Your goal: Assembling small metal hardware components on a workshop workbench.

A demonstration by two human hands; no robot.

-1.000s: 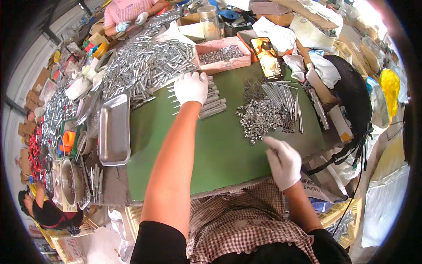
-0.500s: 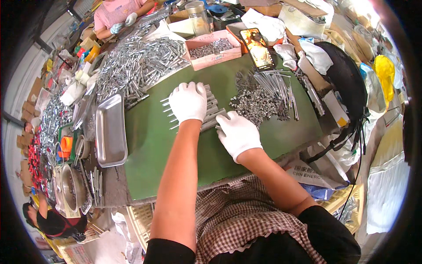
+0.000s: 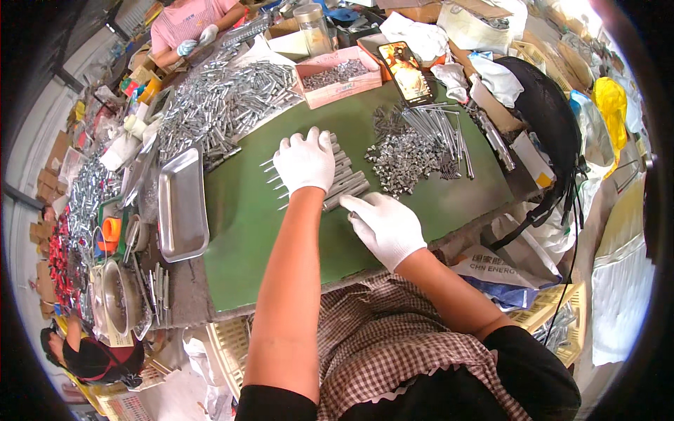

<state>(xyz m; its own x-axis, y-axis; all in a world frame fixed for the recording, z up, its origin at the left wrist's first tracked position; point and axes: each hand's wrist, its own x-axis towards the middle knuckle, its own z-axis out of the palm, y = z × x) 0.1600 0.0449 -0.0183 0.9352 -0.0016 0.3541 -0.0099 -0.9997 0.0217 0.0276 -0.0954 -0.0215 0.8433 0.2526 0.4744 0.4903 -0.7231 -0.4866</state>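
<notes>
A row of slim grey metal rods with thin pointed tips lies side by side on the green work mat. My left hand, in a white glove, bends its fingers over the row and holds it against the mat; the tips stick out on its left. My right hand, also gloved, is just right of the nearest rod ends, its thumb and forefinger a little apart and no object visible between them. Beyond it lies a heap of small metal pieces, with longer thin rods beside it.
A shallow steel tray stands left of the mat. Behind are a large pile of metal parts, a pink box of small pieces and a phone. A black bag hangs at right. A co-worker sits across.
My right hand has drawn back from the rod ends toward me and slightly right. The left hand stays over the row. The whole view has shifted slightly.
</notes>
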